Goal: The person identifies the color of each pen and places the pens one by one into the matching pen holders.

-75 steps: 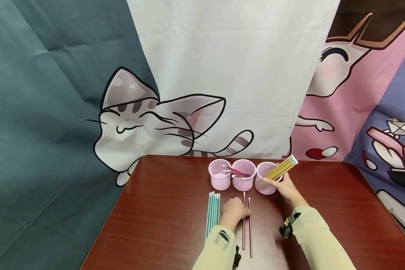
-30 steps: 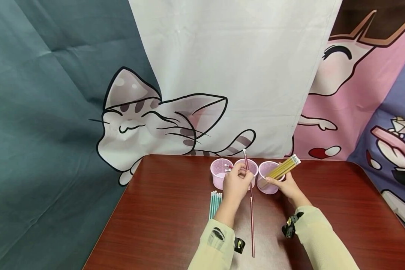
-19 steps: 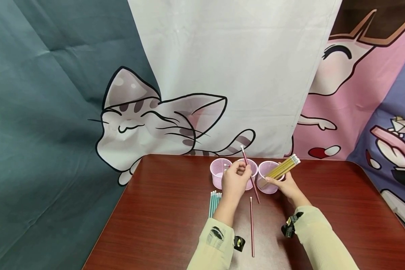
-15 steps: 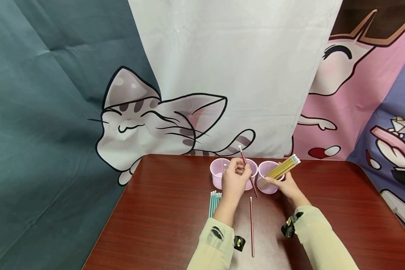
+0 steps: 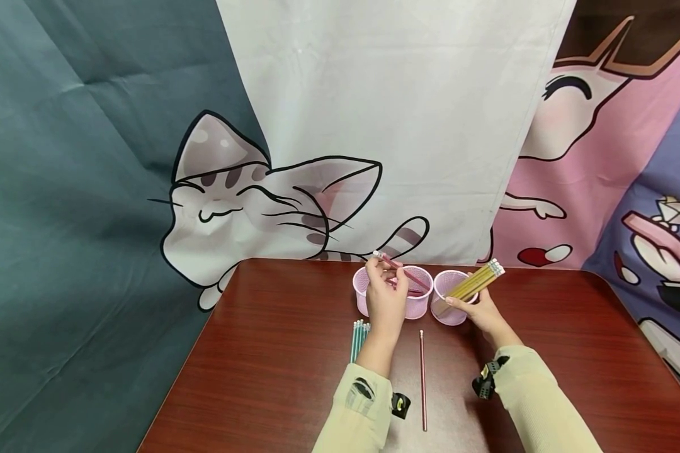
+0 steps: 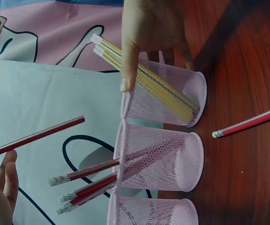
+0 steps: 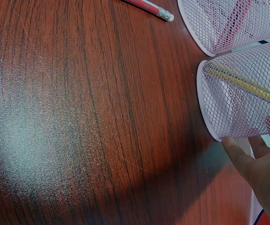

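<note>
As the wood-grain table [image 5: 249, 352] supports the right mesh cup [image 5: 449, 318], your right hand [image 5: 483, 314] grips it; your left hand [image 5: 386, 303] pinches a red pencil [image 6: 36, 137] above the middle mesh cup [image 6: 184, 174]. Loading looks the current step; next, lower the eraserless end inside.

You are at a staged tabletop corner; whether home or office lies around it, you cannot tell. Across the upper frame, a creased cloth backdrop [image 5: 408, 126] in teal, white, pink and blue, printed with a cartoon cat [image 5: 226, 201], screens the surroundings. In the lower half stands your round-cornered, reddish-brown wood-grain table [image 5: 260, 358], with pale pink mesh cups [image 5: 447, 316] giving it a desk's look. At lower right, a small black device [image 5: 483, 382] on your cream sleeve [image 5: 538, 396] points to recording.
</note>
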Motion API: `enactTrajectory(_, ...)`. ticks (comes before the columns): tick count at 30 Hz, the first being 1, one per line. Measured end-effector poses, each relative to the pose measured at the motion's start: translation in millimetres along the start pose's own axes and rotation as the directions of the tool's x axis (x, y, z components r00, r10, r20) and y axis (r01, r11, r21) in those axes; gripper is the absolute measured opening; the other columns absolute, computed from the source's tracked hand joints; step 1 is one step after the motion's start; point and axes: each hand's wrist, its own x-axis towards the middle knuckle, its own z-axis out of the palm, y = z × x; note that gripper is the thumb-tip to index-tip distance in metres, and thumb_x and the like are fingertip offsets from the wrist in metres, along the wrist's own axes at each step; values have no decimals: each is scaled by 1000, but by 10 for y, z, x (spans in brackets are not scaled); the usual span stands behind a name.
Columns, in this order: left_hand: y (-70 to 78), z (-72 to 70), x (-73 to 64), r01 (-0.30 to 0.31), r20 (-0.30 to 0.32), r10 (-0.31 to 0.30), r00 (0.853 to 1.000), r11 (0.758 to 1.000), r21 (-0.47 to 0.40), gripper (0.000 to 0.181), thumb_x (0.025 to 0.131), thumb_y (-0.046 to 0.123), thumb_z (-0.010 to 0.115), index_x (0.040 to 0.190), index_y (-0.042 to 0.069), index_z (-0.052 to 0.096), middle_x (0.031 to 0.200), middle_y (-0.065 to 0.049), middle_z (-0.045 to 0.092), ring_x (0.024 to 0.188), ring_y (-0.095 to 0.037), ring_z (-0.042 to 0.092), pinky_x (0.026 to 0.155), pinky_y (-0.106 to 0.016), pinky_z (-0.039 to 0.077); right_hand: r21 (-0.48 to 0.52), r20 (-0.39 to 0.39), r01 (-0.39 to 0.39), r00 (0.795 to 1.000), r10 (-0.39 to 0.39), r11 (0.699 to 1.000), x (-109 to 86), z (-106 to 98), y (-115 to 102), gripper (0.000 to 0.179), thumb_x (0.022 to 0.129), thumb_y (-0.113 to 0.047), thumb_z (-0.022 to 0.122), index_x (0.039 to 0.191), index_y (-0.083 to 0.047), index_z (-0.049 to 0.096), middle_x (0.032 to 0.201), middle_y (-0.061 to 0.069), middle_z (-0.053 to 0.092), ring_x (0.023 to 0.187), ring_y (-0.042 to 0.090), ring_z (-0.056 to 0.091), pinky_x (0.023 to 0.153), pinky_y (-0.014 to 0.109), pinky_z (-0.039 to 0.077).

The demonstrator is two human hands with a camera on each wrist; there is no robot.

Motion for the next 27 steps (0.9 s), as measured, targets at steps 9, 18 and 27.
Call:
enactTrajectory(9, -165, 18, -110, 21, 43, -26, 999, 993, 118, 18, 91, 15, 55, 105, 8, 47, 88, -7, 67, 78, -13, 66, 63, -27, 51, 27, 1, 10, 1000, -10, 1000, -12, 6, -9, 93, 84, -13, 67, 146, -5, -1, 142, 27, 22, 126, 31, 28, 105, 44, 20)
enactTrajectory(18, -201, 13, -129, -64, 74, 51, 996, 981, 181, 12, 87, 14, 61, 95, 10, 54, 81, -3, 66, 67, -10, 62, 58, -21, 47, 28, 3, 11, 1000, -11, 1000, -14, -2, -15, 93, 84, -12, 67, 147, -6, -1, 142, 25, 23, 125, 29, 28, 104, 41, 22)
enactTrajectory(27, -295, 15, -198, -73, 118, 52, 992, 980, 183, 11, 81, 10, 67, 89, 8, 61, 82, -1, 60, 70, -10, 59, 62, -23, 49, 30, 14, -4, 1000, 4, 1000, 1, 0, 1, 93, 85, -13, 66, 147, -6, -3, 145, 25, 19, 126, 30, 27, 104, 42, 22)
